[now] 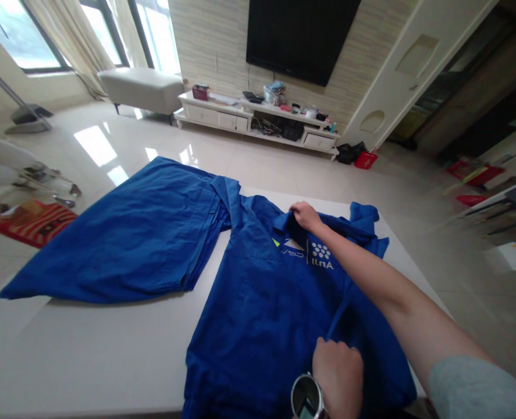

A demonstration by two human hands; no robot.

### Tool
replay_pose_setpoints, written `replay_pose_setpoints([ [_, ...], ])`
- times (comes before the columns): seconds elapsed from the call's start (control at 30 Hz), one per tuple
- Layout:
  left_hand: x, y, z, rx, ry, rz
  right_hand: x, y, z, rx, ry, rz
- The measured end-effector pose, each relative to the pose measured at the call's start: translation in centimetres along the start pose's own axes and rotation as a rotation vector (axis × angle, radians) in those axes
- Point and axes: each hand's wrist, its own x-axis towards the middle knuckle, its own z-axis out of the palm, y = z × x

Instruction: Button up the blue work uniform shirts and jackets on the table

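Observation:
A blue jacket with white printed lettering lies spread on the white table, its collar end away from me. My right hand is closed on the jacket at its collar. Nearer to me, my left hand, with a round watch on its wrist, grips the front edge of the same jacket. Left of it lies a pile of folded blue garments; one jacket sleeve rests against that pile. What my fingertips hold underneath is hidden.
Beyond the table, a white TV cabinet bearing small items stands under a wall-mounted television. A grey bench is by the windows. A red bag sits on the floor at left, a red item near the cabinet's right end.

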Motion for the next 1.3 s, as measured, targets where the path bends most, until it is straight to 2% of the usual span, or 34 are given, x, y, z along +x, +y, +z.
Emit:
replay_pose_setpoints([
  [0.07, 0.4, 0.1, 0.2, -0.006, -0.026, -0.025, 3.9, 0.3, -1.0, 0.014, 0.091, 0.067],
  [0.17, 1.3, -0.1, 0.5, -0.020, -0.051, -0.075, 9.3, 0.7, -1.8, 0.016, 0.142, 0.157],
  [0.23, 1.9, -0.3, 0.7, -0.037, -0.066, -0.097, 11.4, 1.1, -1.7, 0.018, 0.137, 0.182],
  [0.3, 2.2, -0.5, 0.8, -0.053, -0.075, -0.103, 11.9, 2.0, -1.6, 0.015, 0.123, 0.191],
  [0.43, 2.0, -0.6, 0.7, -0.048, -0.057, -0.099, 8.8, 6.1, -2.9, -0.085, 0.046, 0.330],
  [0.6, 1.4, 0.0, 0.7, -0.034, -0.070, -0.061, 0.6, 12.9, -5.8, -0.184, -0.148, 0.560],
  [0.73, 1.4, 0.5, 0.9, -0.019, -0.084, -0.052, -4.8, 15.6, -5.6, -0.203, -0.259, 0.597],
  [0.83, 1.9, 0.4, 1.1, -0.012, -0.101, -0.065, -5.6, 16.1, -4.9, -0.248, -0.192, 0.605],
  [0.93, 2.2, 0.2, 1.4, -0.010, -0.084, -0.071, -4.1, 16.2, -5.1, -0.316, -0.044, 0.631],
  [1.07, 2.2, 0.0, 1.4, 0.025, -0.067, -0.069, -2.3, 17.0, -6.5, -0.292, 0.009, 0.661],
  [1.2, 1.6, 0.3, 0.9, 0.032, -0.071, -0.058, -4.4, 18.2, -8.1, -0.143, 0.071, 0.884],
  [1.3, 1.0, 0.7, 0.7, 0.032, -0.063, -0.048, -7.6, 18.3, -8.6, 0.069, -0.022, 1.028],
])
